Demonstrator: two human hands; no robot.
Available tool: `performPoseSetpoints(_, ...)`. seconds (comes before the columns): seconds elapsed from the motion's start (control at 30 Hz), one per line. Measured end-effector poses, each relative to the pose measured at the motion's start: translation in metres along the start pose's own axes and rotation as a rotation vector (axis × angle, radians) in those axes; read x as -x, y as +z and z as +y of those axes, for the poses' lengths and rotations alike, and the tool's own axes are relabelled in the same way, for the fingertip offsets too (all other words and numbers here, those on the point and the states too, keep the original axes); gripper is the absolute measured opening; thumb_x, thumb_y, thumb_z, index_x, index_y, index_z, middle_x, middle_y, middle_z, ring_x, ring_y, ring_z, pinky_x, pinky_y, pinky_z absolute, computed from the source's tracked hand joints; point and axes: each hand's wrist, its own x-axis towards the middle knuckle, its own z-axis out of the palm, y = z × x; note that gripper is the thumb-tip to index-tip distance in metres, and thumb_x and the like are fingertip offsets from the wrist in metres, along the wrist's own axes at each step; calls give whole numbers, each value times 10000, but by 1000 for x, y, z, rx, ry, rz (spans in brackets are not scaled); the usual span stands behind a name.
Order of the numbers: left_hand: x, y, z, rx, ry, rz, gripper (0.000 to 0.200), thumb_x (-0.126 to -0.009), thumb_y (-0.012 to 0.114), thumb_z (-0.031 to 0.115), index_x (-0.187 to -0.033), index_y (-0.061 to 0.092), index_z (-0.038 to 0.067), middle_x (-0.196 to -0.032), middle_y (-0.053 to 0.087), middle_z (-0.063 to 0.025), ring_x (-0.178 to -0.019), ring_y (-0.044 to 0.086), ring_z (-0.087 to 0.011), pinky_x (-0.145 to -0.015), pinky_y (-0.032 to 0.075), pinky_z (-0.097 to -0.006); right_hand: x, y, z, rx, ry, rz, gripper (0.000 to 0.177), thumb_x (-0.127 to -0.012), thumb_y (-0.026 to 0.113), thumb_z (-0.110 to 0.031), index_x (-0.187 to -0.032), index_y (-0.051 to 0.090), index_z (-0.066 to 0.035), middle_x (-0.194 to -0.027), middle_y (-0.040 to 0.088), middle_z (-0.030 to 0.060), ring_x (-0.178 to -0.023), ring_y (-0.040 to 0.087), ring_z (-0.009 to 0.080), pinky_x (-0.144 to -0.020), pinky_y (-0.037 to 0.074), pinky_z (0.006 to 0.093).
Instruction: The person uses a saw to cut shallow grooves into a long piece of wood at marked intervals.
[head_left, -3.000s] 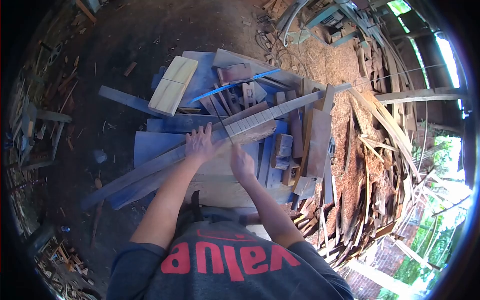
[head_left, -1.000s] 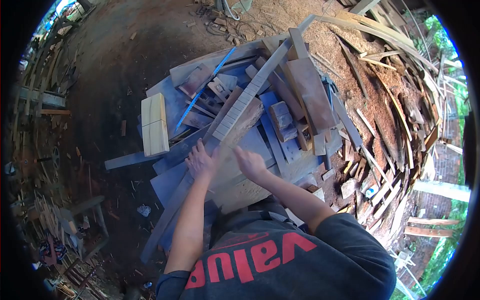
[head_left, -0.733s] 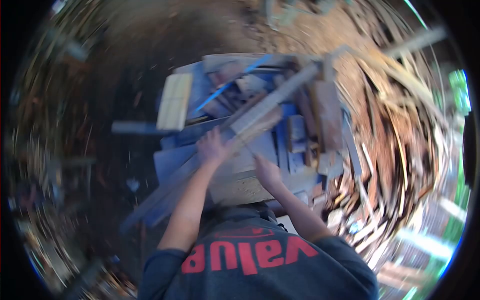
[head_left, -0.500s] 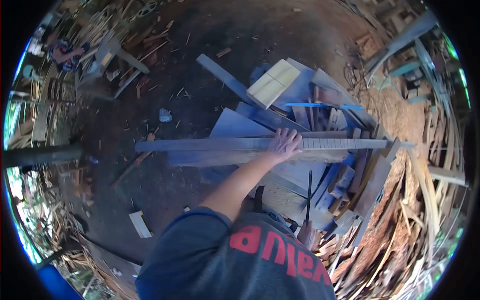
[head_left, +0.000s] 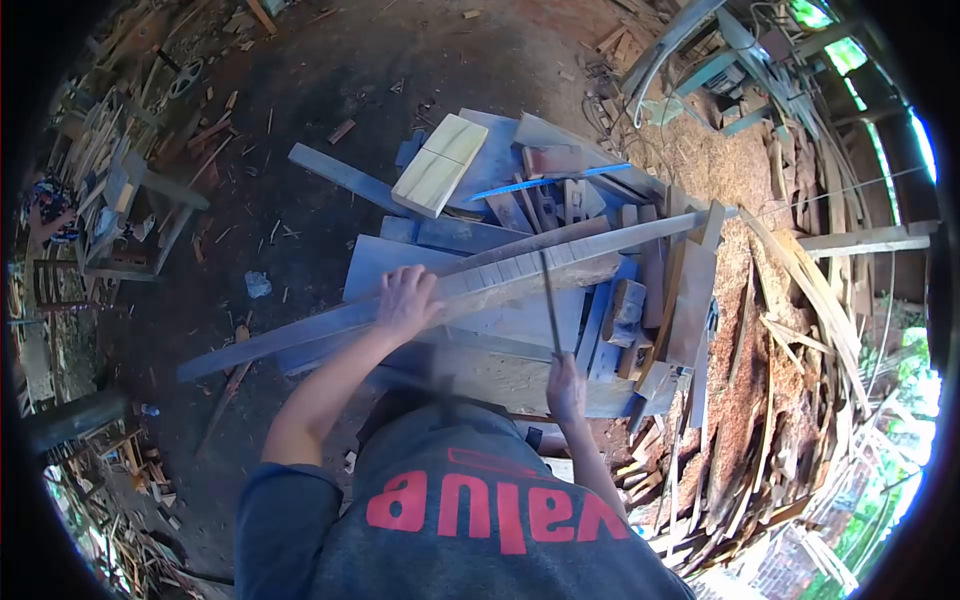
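A long narrow wooden strip (head_left: 280, 342) lies slantwise across the bench, with several thin crosswise lines in its middle part. My left hand (head_left: 407, 303) presses down on this strip left of the lines, fingers spread over it. To the right, my right hand (head_left: 567, 388) is closed round the lower end of a thin dark tool (head_left: 550, 300). The tool's far end meets the strip near the right end of the lines; whether it touches is too small to tell. Under the strip is a thicker rough board (head_left: 560, 278).
Two pale wood blocks (head_left: 440, 165), a blue blade-like strip (head_left: 550, 182) and wood offcuts lie on the bench (head_left: 370, 265). Shavings and slats (head_left: 770, 400) cover the ground at right. A person (head_left: 52, 210) is at the far left by a wooden stand (head_left: 150, 270).
The view has turned, so the bench appears further left and the strip slants. My left hand has slid left of the lines. My right hand has come up, bringing the tool to the strip.
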Motion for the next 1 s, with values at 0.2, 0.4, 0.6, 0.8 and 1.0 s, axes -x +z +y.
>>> performPoseSetpoints(0.2,-28,4,30,137,-16,-23,555,-747,738,309,-1219,531,104,-1194,475,-105,-1131,443,-307,-920,344,-478,-32,33,-23,26,-73,15,207,-975,441,-253,-969,463,-47,-730,623,276,-683,607,474,-594,468,570)
performPoseSetpoints(0.4,-64,29,43,151,-24,-161,535,-741,744,254,-1208,544,87,-1131,516,-128,-1032,504,-327,-878,425,-441,-49,32,-29,-2,-72,58,207,-975,444,-249,-943,451,-44,-706,618,270,-674,605,478,-584,468,573)
performPoseSetpoints(0.6,-87,22,27,311,-47,-343,403,-731,739,222,-1079,647,40,-1073,566,-154,-1054,532,-344,-906,450,-420,-42,25,-13,-93,-32,118,208,-974,447,-247,-938,446,-42,-690,612,264,-663,601,477,-578,468,573)
performPoseSetpoints(0.8,-102,17,23,322,-32,-516,421,-739,733,226,-1086,624,14,-1097,567,-170,-1038,557,-363,-903,457,-429,-32,30,-10,-143,-24,136,211,-972,450,-246,-934,438,-39,-675,608,257,-657,601,470,-579,470,562)
performPoseSetpoints(1.0,-94,20,65,-68,20,-447,360,-801,645,159,-1087,558,-41,-1093,569,-215,-1039,579,-387,-873,485,-449,-43,47,-39,-109,-115,41,210,-972,439,-264,-947,426,-56,-690,618,239,-676,608,454,-598,470,546)
